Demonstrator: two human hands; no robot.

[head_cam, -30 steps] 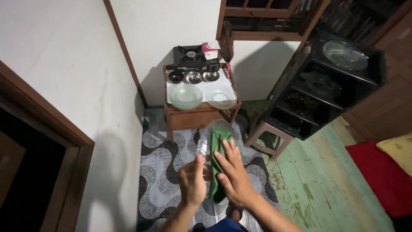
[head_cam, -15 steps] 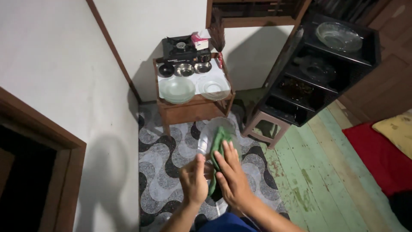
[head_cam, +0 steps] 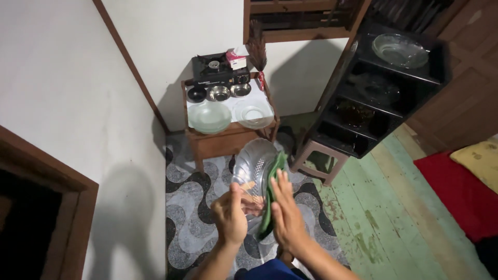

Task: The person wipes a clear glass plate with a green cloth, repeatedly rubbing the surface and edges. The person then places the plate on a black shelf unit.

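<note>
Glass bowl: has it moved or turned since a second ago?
Yes. The glass bowl has turned from edge-on to showing its open face; against the wooden table it stays just in front. The green cloth remains on it.

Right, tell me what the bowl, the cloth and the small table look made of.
Bowl: clear glass or plastic, with a ribbed pattern; the left hand's fingers show through it. Cloth: soft green fabric, matte, folding under the right hand. Table: brown wood, it seems, with a white sheet on top.

- Your left hand (head_cam: 231, 217) is raised before you, fingers curled in a closed grip.
- Your right hand (head_cam: 286, 213) is flat, fingers extended upward, close beside it.
</note>
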